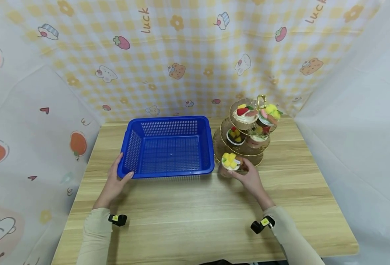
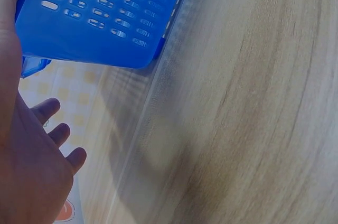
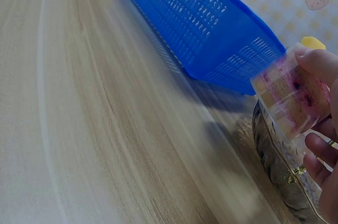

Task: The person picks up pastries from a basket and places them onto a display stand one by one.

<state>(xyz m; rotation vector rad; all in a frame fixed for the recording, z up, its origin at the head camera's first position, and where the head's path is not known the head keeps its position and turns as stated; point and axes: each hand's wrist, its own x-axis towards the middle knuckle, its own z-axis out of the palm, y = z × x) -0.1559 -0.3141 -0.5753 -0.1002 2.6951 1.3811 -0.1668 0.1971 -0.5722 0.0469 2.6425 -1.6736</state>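
My left hand grips the near left corner of a blue plastic basket, thumb on the front rim. In the left wrist view its other fingers stretch loosely beside the basket's wall. My right hand holds a clear dessert cup of pink-and-tan layered cake between thumb and fingers. Yellow fruit cubes top the cup. It is tilted in the right wrist view, right of the basket and in front of a tiered gold-rimmed stand.
Other desserts fill the stand's upper tiers, among them a cream cup with a strawberry and a dark cup with yellow cubes. The wood-grain table extends in front. A checked curtain hangs behind.
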